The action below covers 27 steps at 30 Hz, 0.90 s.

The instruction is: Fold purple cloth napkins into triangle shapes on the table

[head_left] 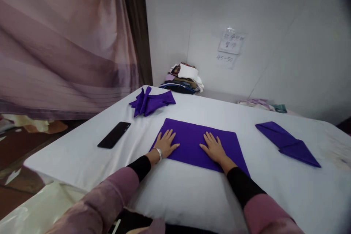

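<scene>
A purple cloth napkin [192, 142] lies flat in front of me as a wide rectangle. My left hand [165, 144] rests palm down on its left part, fingers spread, with a silver bracelet at the wrist. On the right part, my right hand [213, 147] also presses flat with its fingers apart. Neither hand grips anything. To the right is a second purple napkin [287, 142], folded into a slanted, pointed strip. At the far left stands a purple napkin folded into a bird-like shape [150, 102].
The table [109, 168] has a white cover. A black phone [114, 135] lies left of my left hand. Behind the table are a pile of folded clothes [183, 78] and more cloth [257, 104]. Handwritten paper signs [231, 42] hang on the wall; a pink curtain [65, 36] hangs at left.
</scene>
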Tool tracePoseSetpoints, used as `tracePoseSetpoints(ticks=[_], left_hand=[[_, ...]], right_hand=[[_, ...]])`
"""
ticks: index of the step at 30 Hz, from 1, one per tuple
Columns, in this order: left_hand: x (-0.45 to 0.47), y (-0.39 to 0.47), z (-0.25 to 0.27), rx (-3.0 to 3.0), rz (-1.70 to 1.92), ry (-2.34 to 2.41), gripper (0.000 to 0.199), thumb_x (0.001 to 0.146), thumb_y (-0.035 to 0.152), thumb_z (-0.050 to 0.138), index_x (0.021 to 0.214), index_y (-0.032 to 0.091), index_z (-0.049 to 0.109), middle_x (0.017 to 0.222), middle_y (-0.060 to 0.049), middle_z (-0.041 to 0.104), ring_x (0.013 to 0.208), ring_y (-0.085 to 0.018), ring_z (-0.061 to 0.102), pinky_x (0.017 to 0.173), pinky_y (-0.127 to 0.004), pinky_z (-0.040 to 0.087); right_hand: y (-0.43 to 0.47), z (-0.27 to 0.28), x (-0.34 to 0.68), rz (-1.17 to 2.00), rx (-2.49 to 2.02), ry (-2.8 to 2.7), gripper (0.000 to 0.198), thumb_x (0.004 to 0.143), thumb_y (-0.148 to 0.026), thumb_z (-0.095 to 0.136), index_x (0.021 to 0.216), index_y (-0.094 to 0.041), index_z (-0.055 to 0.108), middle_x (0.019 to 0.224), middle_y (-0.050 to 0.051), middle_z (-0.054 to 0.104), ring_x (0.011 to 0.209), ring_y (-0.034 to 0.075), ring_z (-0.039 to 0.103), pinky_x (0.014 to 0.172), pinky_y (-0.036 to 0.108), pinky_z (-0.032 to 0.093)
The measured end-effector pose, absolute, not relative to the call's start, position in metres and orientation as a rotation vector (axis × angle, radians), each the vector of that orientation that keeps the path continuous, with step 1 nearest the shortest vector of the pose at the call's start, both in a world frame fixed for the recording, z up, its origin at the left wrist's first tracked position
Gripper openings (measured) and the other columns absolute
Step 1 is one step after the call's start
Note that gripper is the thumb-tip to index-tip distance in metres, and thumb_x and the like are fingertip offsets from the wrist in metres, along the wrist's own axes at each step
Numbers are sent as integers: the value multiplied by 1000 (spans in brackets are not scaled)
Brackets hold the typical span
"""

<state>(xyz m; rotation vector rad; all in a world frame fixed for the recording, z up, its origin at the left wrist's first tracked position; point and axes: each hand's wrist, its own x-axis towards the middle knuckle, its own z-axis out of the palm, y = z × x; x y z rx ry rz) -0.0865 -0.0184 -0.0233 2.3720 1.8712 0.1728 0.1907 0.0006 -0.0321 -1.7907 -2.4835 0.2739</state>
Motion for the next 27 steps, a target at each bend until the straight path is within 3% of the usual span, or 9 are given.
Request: tracePoseSetpoints(ticks=[5, 11, 22, 27], left_hand=[[-88, -18, -34, 2399, 121, 1910, 66, 86, 56, 27, 140, 17, 28, 148, -10, 23, 137, -26, 15, 108, -51, 11], [-88, -13, -29, 2441, 26, 1901, 61, 87, 51, 29, 139, 20, 31, 149, -8, 22, 137, -26, 14, 107, -52, 12], [-86, -14, -28, 2402, 59, 1909, 65, 86, 54, 26, 140, 18, 28, 149, -8, 22, 137, -26, 13, 108, -51, 12], [-89, -16, -20, 2396, 43, 1881, 61, 87, 53, 26, 138, 20, 33, 148, -9, 24, 137, -26, 14, 107, -52, 12]], right_hand=[[-23, -17, 142, 281, -1759, -2370, 73, 87, -62, 23, 141, -14, 26, 150, 13, 15, 137, 28, 7, 107, 53, 2], [-47, -25, 91, 324, -1472, -2441, 72, 87, -63, 20, 141, -15, 25, 148, 14, 22, 137, 25, 11, 107, 52, 4], [-68, -36, 282, 131, -2218, -2133, 67, 89, -60, 19, 142, -20, 23, 150, 10, 14, 137, 26, 8, 106, 50, 8], [-76, -43, 306, 69, -2305, -2105, 64, 90, -57, 21, 143, -21, 21, 151, 9, 14, 137, 25, 8, 105, 51, 9]])
